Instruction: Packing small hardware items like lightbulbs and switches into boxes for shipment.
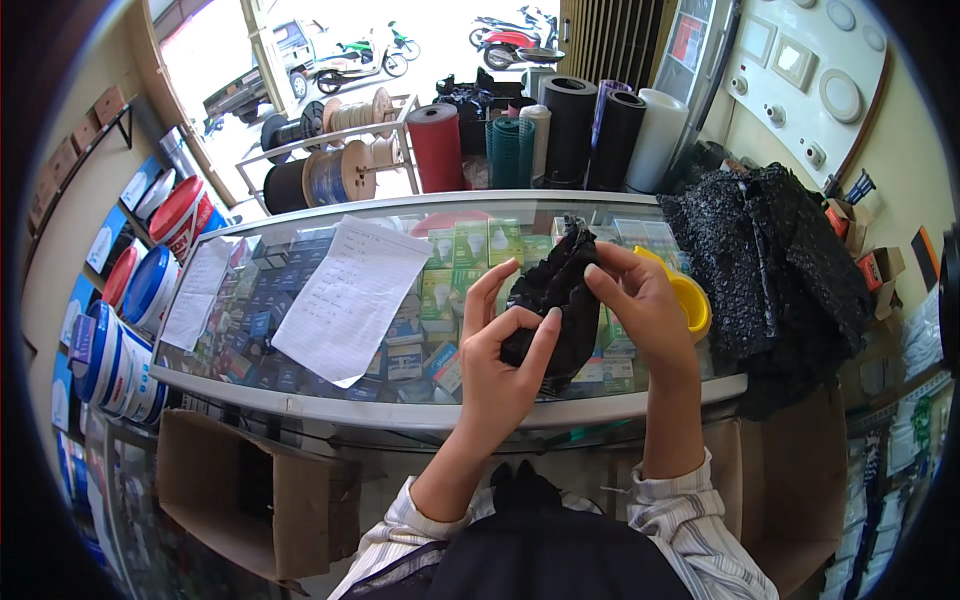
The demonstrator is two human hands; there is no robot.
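Observation:
Between my hands, above the glass counter (440, 402), is a crumpled black plastic bundle (562, 300) with a gathered, ruffled top edge. What lies inside it, if anything, is hidden. My left hand (505, 355) grips its left side, with the thumb against the front. Up at the right edge, my right hand (645, 300) pinches the plastic between thumb and fingers. Just behind the right wrist sits a yellow ring-shaped object (692, 305), partly covered by that hand. Farther right, a heap of black bubble wrap (770, 270) drapes over the counter's end.
Two handwritten paper sheets, one a large lined page (350, 300), lie on the glass, with small boxes (470, 245) showing beneath. Upright rolls (570, 130) and cable spools (340, 175) stand beyond. Paint buckets (120, 360) line the left. A cardboard box (230, 490) is below the counter.

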